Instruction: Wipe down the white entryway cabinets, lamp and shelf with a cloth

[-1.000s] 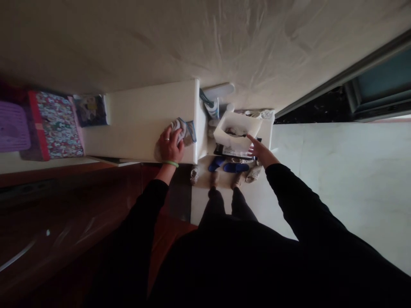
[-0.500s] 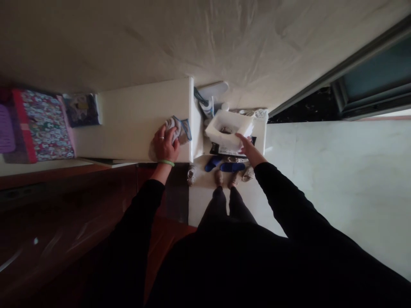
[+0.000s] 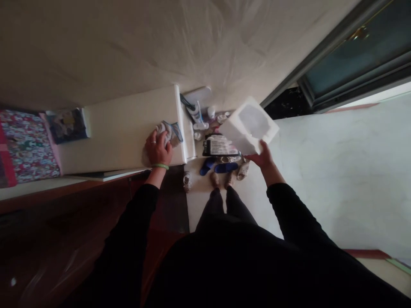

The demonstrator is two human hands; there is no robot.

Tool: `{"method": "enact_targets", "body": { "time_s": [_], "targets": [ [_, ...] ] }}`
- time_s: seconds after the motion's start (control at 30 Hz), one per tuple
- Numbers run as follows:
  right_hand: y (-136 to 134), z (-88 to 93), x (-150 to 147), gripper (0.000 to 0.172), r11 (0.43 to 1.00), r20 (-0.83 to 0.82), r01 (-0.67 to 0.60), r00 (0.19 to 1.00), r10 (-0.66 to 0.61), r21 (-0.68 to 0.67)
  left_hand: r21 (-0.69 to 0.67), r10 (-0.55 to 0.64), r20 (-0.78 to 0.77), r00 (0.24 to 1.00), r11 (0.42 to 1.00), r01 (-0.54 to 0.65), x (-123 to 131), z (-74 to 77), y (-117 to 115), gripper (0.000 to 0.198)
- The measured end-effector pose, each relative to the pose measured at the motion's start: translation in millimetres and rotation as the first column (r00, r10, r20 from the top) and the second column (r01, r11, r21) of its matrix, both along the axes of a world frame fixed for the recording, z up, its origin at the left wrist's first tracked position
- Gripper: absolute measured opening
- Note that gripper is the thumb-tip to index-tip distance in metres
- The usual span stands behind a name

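My left hand [image 3: 158, 149], with a ring and a green bangle, is closed over a grey cloth with blue edging [image 3: 174, 132] on the white cabinet top [image 3: 128, 124], near its right edge. My right hand [image 3: 263, 157] grips the near rim of a white open box [image 3: 235, 131], thumb and fingers on its wall. The box is tilted and lifted to the right of the lower shelf; its opening shows a pale grey inside. A black and white packet [image 3: 221, 145] lies on the shelf, just left of the box.
A white bottle [image 3: 195, 113], a small white jar [image 3: 211, 112] and other items stand on the lower shelf by the wall. Blue slippers [image 3: 226, 167] and several shoes lie on the floor by my feet. Left along the cabinet are a dark bin [image 3: 67, 125] and a patterned box [image 3: 27, 145].
My right hand has lifted the white box off the lower shelf and moved it right, tilting it. The packet and small items there now show. My left hand stays on the cloth.
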State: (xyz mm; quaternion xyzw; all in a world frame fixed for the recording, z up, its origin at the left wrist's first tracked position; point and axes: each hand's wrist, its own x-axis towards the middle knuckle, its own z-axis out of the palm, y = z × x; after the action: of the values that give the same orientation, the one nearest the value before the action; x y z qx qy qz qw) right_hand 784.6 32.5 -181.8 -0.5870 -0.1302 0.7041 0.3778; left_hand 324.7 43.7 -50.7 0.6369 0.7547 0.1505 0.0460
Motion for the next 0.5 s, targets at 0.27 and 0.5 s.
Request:
{"method": "enact_targets", "body": {
  "time_s": [0.27, 0.5],
  "targets": [
    [-88.9, -30.9, 92.8, 0.132, 0.985, 0.214, 0.11, 0.974, -0.08, -0.133, 0.008, -0.007, -0.004, 1.0, 1.0, 0.007, -1.9, -0.1, 0.8, 0.052],
    [-55.3, -91.8, 123.6, 0.113, 0.902, 0.276, 0.15, 0.96, -0.035, -0.405, 0.024, 0.028, -0.055, 0.998, 0.999, -0.027, 1.5, 4.6, 0.3, 0.051]
  ]
}}
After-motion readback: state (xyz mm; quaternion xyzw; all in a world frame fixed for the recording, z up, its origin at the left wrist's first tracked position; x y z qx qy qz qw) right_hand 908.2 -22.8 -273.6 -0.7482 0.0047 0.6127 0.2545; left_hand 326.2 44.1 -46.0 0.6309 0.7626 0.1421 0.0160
